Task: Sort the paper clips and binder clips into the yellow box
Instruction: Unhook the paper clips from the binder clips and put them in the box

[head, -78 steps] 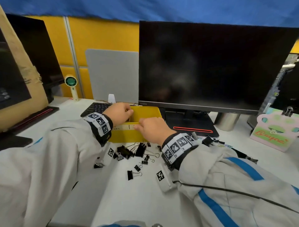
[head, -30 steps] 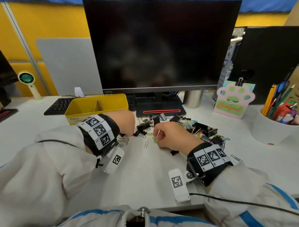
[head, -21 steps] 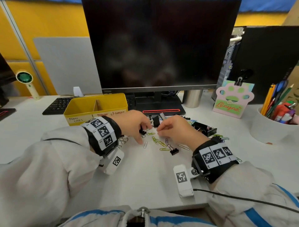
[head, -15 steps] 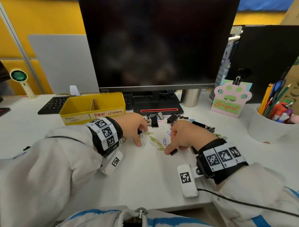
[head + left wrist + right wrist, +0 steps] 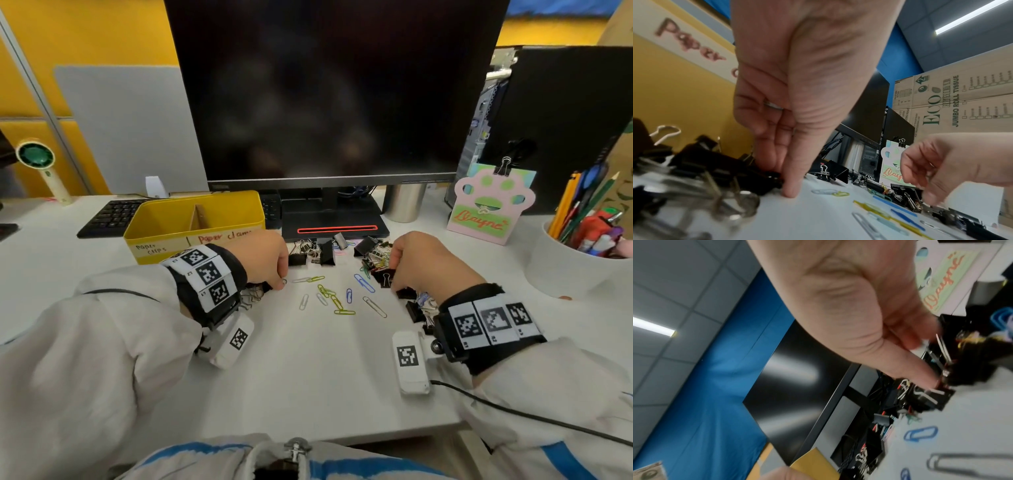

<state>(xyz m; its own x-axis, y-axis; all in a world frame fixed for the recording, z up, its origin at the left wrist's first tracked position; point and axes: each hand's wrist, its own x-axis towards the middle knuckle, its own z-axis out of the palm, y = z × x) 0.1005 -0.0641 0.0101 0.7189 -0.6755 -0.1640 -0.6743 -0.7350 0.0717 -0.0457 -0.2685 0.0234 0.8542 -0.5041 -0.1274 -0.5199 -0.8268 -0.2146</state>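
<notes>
Fingers (image 5: 789, 186) of left hand (image 5: 263, 260) pinch black binder clips (image 5: 719, 165) at 9 o'clock; right hand (image 5: 424, 263) pinches one at 3. Paper clips (image 5: 337, 301) lie betw. them on table (image 5: 308, 377), prob. parted for yellow box (image 5: 191, 222) at 11.

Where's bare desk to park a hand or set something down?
Bare desk runs between the wrists, from the paper clips to the near edge. More left of the yellow box. Crowded: binder clips before the monitor base, and around the left hand and right hand.
</notes>
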